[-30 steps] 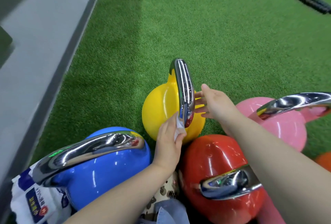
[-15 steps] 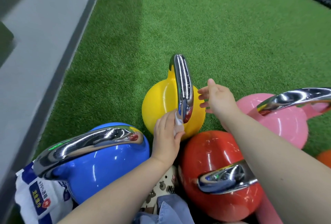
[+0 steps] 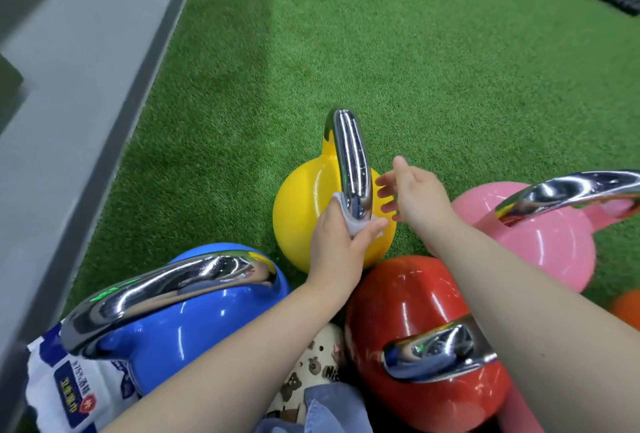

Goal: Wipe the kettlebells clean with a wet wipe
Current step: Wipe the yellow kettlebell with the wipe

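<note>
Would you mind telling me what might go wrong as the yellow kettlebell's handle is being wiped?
1. The left hand only pinches the wet wipe around the yellow kettlebell's chrome handle; it may slip off.
2. The right hand hovers open and steadies nothing, so the kettlebell might tip against the red kettlebell.

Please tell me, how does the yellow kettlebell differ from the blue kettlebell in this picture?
The yellow kettlebell stands farther from the camera; the blue kettlebell is nearer, at the lower left. The left hand presses a white wipe around the yellow one's handle; no hand touches the blue one's handle. A printed packet lies beside the blue one, not beside the yellow one. Both have shiny chrome handles and stand on green turf.
</note>
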Action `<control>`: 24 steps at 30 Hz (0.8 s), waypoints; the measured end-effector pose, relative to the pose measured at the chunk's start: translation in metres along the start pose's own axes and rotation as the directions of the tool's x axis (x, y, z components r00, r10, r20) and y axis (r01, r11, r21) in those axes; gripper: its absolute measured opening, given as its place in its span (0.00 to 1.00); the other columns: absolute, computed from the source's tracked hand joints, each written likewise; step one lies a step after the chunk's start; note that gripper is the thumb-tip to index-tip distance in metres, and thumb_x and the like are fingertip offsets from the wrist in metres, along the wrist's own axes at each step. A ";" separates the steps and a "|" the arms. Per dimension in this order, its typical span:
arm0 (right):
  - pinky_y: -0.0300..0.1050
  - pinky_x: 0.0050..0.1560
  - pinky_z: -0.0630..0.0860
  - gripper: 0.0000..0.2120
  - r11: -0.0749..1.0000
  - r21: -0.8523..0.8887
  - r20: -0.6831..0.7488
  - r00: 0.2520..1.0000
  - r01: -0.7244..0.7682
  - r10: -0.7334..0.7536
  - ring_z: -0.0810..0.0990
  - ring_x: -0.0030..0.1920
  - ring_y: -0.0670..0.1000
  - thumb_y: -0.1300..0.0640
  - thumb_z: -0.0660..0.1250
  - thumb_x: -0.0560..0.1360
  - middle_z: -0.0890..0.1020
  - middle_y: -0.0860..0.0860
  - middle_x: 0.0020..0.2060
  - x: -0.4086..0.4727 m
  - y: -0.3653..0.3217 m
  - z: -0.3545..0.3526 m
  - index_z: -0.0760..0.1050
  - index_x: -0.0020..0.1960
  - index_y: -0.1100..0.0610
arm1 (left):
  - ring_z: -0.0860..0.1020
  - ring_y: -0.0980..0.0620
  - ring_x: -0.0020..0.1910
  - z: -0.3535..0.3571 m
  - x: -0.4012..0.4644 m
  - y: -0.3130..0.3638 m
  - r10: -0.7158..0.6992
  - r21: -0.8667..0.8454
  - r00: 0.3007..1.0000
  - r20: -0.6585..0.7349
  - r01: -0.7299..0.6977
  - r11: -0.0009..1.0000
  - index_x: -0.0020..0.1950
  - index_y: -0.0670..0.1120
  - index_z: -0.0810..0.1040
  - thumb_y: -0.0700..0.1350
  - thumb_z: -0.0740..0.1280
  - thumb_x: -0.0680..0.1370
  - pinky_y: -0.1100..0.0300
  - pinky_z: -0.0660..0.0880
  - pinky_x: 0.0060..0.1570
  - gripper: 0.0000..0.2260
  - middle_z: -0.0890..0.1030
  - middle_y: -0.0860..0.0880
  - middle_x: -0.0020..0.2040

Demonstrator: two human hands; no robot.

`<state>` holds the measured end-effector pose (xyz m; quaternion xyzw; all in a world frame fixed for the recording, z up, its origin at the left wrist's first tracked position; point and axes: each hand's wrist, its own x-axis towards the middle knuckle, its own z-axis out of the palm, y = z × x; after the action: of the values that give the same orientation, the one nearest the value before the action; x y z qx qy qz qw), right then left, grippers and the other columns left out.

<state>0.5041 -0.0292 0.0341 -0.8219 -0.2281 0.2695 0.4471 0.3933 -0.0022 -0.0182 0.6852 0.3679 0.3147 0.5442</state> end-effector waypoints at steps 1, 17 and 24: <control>0.45 0.42 0.71 0.21 1.000 0.004 -0.001 1.000 0.005 -0.005 0.75 0.32 0.51 0.49 0.49 0.82 0.77 0.51 0.34 0.000 0.000 0.000 0.76 0.43 0.60 | 0.77 0.49 0.41 0.001 0.003 0.008 0.030 0.007 1.000 -0.007 -0.030 1.000 0.44 0.53 0.69 0.53 0.71 0.70 0.54 0.74 0.45 0.13 0.76 0.54 0.39; 0.41 0.35 0.68 0.20 0.999 0.042 -0.016 1.000 0.011 -0.011 0.74 0.30 0.52 0.49 0.49 0.82 0.77 0.51 0.33 -0.001 -0.002 -0.001 0.70 0.36 0.53 | 0.74 0.47 0.36 -0.008 0.077 0.093 -0.489 -0.316 0.869 0.070 0.484 0.816 0.45 0.41 0.71 0.53 0.58 0.80 0.60 0.71 0.36 0.15 0.73 0.46 0.36; 0.41 0.37 0.68 0.20 0.999 0.043 -0.010 1.000 0.025 -0.025 0.75 0.31 0.52 0.49 0.48 0.82 0.77 0.50 0.33 -0.001 -0.003 0.000 0.73 0.43 0.56 | 0.72 0.42 0.57 0.004 0.031 0.065 -0.003 0.288 0.997 -0.082 0.027 0.957 0.70 0.39 0.61 0.48 0.58 0.80 0.60 0.63 0.46 0.21 0.72 0.40 0.59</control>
<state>0.5030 -0.0280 0.0366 -0.8104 -0.2304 0.2648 0.4690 0.4234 0.0128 0.0451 0.7414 0.4367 0.2807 0.4253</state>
